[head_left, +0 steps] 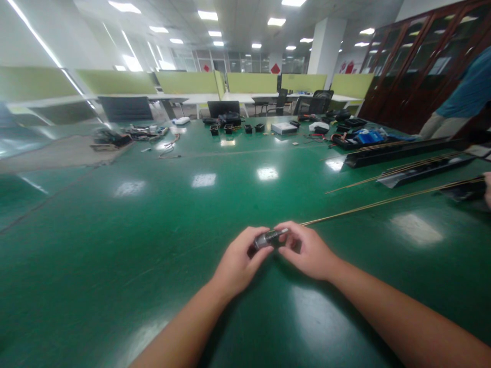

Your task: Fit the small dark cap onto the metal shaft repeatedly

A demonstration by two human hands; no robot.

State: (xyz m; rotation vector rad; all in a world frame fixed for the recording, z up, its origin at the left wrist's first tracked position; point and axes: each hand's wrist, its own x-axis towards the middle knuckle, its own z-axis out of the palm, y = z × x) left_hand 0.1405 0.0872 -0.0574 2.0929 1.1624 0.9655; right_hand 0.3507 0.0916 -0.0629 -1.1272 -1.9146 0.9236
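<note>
My left hand (240,260) is closed around a small dark cylinder (265,239) with a narrow pale tip, held just above the green tabletop. My right hand (305,251) is curled close to that tip, index finger against or very near it and thumb lower down. What its inner fingers hold is hidden. Thin brass-coloured rods (368,207) run from behind my right knuckles toward the right edge. Whether these rods touch my fingers I cannot tell.
Long dark channels (425,171) with more thin rods lie at the right. Another person's hand (487,189) shows at the right edge, and a person in a blue top stands behind. Across the table's far side are small black boxes (229,129), a white box (284,128) and cables.
</note>
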